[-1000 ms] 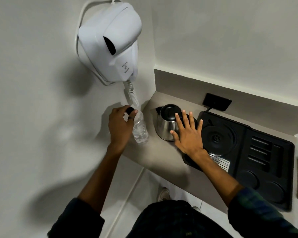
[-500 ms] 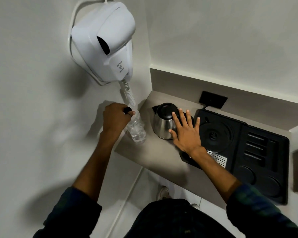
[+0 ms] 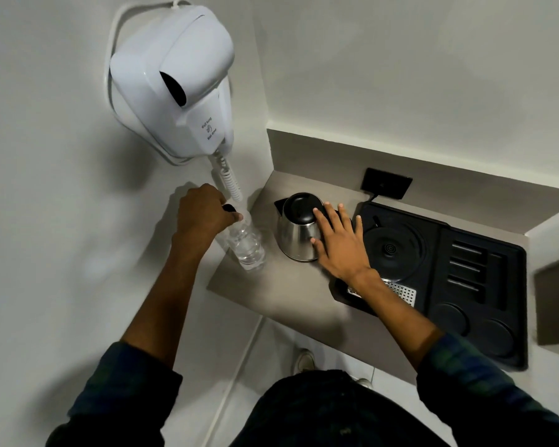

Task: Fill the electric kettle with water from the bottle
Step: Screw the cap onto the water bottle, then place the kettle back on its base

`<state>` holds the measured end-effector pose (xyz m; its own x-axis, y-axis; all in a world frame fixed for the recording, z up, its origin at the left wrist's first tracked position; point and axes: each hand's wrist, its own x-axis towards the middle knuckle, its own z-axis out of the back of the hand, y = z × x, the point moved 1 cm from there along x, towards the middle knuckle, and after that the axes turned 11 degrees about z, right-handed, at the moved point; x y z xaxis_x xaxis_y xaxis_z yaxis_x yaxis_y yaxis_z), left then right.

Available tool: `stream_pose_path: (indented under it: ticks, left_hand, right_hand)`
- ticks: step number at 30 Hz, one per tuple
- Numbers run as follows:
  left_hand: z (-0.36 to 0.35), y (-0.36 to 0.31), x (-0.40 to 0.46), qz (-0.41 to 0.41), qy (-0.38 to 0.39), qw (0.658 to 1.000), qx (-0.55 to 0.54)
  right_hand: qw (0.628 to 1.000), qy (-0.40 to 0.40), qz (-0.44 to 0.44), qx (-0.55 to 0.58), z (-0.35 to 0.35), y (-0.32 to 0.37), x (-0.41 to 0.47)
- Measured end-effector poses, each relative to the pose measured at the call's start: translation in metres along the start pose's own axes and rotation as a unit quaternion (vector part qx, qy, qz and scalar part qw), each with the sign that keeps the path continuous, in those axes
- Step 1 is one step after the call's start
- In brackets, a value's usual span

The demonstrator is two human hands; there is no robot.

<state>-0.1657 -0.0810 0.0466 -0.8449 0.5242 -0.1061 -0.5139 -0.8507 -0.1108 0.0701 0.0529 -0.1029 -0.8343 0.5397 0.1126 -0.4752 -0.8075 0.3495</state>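
A clear plastic water bottle point(image 3: 246, 245) with a black cap stands near the left edge of the grey counter point(image 3: 281, 291). My left hand point(image 3: 202, 212) is closed around its cap and neck. To its right stands a steel electric kettle point(image 3: 299, 232) with a black lid that is down. My right hand point(image 3: 339, 245) rests flat against the kettle's right side, fingers spread, reaching over the handle. The kettle is off its round black base point(image 3: 392, 248), which sits in a black tray.
A white wall-mounted hair dryer point(image 3: 175, 82) hangs above the bottle, its coiled cord point(image 3: 228, 177) dropping just behind my left hand. The black tray point(image 3: 471, 279) fills the counter's right part. A black wall socket point(image 3: 386, 183) sits behind it. Walls enclose the corner.
My left hand has tightened over the bottle's cap, and the bottle leans slightly. My right hand stays against the kettle. The view has shifted a little.
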Motion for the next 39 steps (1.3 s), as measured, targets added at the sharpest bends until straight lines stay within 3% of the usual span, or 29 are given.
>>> stream_pose_path:
  ticks: [2, 5, 8, 13, 19, 25, 39]
  left_hand:
    - [-0.005, 0.001, -0.012, -0.014, -0.023, 0.999, -0.028]
    - [-0.021, -0.008, -0.039, -0.1, -0.058, 0.991, -0.069]
    - [-0.044, -0.027, -0.059, -0.172, -0.079, 0.976, -0.104]
    - [-0.078, -0.047, -0.062, -0.207, -0.102, 0.967, -0.109]
    - [-0.095, -0.063, -0.042, -0.243, -0.19, 0.949, -0.067]
    - [-0.118, -0.102, -0.028, -0.301, -0.15, 0.941, -0.038]
    - [-0.134, -0.15, -0.044, -0.374, -0.161, 0.913, -0.022]
  right_hand:
    - [0.994, -0.039, -0.029, 0.1, 0.006, -0.008, 0.006]
    - [0.951, -0.053, -0.127, 0.277, 0.019, -0.026, 0.022]
    - [0.9, -0.023, -0.202, 0.385, 0.026, -0.036, 0.032]
    - [0.837, -0.096, -0.232, 0.487, 0.028, -0.036, 0.033]
    - [0.808, -0.19, -0.209, 0.518, 0.061, -0.053, 0.005]
    - [0.806, -0.263, -0.206, 0.489, 0.101, -0.103, -0.067]
    - [0.824, -0.284, -0.24, 0.428, 0.091, -0.135, -0.135]
